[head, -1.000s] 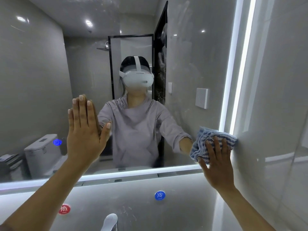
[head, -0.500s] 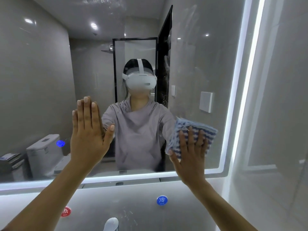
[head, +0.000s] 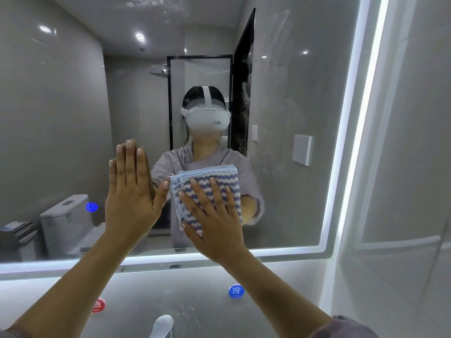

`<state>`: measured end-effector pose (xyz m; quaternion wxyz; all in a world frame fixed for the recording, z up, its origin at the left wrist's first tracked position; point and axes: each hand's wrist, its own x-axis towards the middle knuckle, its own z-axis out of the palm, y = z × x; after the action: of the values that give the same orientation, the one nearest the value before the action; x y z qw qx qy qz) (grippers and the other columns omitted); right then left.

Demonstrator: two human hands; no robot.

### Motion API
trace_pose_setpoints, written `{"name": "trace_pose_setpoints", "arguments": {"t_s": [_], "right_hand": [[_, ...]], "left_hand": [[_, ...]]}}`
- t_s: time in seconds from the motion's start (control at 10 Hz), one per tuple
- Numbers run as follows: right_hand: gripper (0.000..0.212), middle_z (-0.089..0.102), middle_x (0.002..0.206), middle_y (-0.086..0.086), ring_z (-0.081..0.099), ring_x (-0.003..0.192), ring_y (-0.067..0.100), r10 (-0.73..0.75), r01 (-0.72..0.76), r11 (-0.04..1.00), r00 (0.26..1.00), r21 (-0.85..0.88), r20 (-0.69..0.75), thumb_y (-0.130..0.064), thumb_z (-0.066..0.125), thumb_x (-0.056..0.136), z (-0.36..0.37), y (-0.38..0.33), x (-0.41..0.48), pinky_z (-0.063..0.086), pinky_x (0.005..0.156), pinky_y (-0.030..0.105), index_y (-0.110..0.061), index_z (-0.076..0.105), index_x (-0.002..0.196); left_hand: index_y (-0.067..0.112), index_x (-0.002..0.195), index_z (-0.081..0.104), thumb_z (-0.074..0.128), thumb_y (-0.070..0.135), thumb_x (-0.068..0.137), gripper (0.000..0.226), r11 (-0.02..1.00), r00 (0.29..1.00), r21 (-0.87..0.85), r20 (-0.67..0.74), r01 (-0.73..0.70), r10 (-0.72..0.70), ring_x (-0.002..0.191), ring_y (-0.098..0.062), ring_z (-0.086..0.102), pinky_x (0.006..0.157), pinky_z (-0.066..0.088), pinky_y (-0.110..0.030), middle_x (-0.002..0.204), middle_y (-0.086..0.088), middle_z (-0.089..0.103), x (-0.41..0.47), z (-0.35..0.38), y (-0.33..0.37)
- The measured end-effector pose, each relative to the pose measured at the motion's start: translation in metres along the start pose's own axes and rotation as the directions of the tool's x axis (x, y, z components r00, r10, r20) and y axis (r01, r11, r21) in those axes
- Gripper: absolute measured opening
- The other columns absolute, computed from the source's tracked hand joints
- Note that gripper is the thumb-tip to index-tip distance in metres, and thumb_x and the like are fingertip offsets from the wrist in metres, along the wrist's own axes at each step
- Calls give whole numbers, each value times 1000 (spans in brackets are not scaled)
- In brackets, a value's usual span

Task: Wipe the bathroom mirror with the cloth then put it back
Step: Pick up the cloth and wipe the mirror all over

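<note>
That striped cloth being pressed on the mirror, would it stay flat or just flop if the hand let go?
The cloth is folded into layers with frayed, wavy edges, so it is probably soft and floppy. Only the flat right hand pins it to the mirror; released, it would likely drop and unfold. It looks light, and probably slides easily on glass.
</note>
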<state>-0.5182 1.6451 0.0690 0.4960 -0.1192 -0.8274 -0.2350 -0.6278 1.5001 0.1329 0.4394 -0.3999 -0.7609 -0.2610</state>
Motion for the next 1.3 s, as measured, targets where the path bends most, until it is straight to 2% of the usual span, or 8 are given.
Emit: {"name": "trace_pose_setpoints", "arguments": {"t_s": [0.1, 0.3, 0.5, 0.6, 0.8, 1.0, 1.2, 1.3], "right_hand": [[63, 18, 159, -1, 4, 149, 25, -12, 12, 1000, 1000, -4, -2, -56, 32, 97, -3, 5, -1, -1, 121, 43, -28, 17, 152], [59, 20, 158, -3, 9, 148, 25, -77, 76, 996, 997, -49, -20, -57, 39, 95, -16, 36, 6, 1, 120, 43, -29, 35, 148], [63, 17, 158, 4, 8, 147, 28, -3, -1, 991, 1000, -132, -29, -59, 32, 96, -37, 98, 2, 8, 120, 48, -26, 25, 149], [63, 16, 159, 6, 9, 146, 31, 41, -47, 987, 998, -155, -42, -60, 28, 97, -48, 134, -2, 10, 119, 51, -23, 23, 149], [69, 6, 162, 6, 1, 148, 32, 291, -294, 944, 956, -149, -41, -63, 19, 97, -60, 187, -18, -2, 121, 45, -27, 4, 154], [64, 10, 161, 9, 2, 148, 32, 427, -429, 899, 903, -88, -43, -61, 16, 99, -69, 209, -21, 7, 120, 50, -30, 0, 153], [62, -30, 154, -15, -26, 143, 10, 502, -504, 862, 864, -55, -42, -63, 6, 95, -68, 193, -11, -9, 118, 44, -42, -21, 146], [67, -3, 162, 6, -6, 148, 28, 506, -505, 862, 862, -43, 15, -59, 19, 97, -66, 185, -10, -2, 118, 54, -28, 2, 153]], "left_hand": [[0, 147, 0, 2, 68, 90, 89, 1000, 1000, 3, 3, -4, 4, 147, -36, 0, 120, 2, -45, 157, -17, -5, 0, 1, -1], [0, 148, -2, 3, 64, 93, 84, 1000, 1000, 14, -9, -16, 16, 147, -33, -2, 121, 3, -45, 158, -18, -5, 1, 3, -3], [-3, 147, 1, 7, 58, 94, 81, 999, 1000, 33, -8, -17, 18, 147, -36, 1, 121, 3, -46, 157, -23, 0, 0, 2, -4], [-3, 147, 1, 5, 59, 94, 81, 999, 1000, 26, -14, -18, 19, 147, -37, 2, 121, 4, -46, 157, -23, 0, 0, 1, -3], [-3, 147, 2, 4, 60, 94, 83, 1000, 1000, 18, -7, -14, 14, 147, -36, 0, 121, 3, -46, 157, -21, -2, 0, 2, -3], [-2, 147, 1, 3, 62, 94, 83, 1000, 1000, 11, -16, -18, 18, 147, -37, 2, 120, 5, -47, 157, -20, -2, 1, 4, -5], [-3, 148, 4, 6, 61, 95, 84, 1000, 1000, 1, -24, -19, 19, 147, -36, 2, 121, 3, -45, 158, -21, 1, 1, 8, -7], [-2, 149, 4, 5, 61, 95, 83, 1000, 1000, 6, -23, -19, 19, 148, -36, 1, 121, 3, -45, 158, -21, 1, 2, 7, -7]]}}
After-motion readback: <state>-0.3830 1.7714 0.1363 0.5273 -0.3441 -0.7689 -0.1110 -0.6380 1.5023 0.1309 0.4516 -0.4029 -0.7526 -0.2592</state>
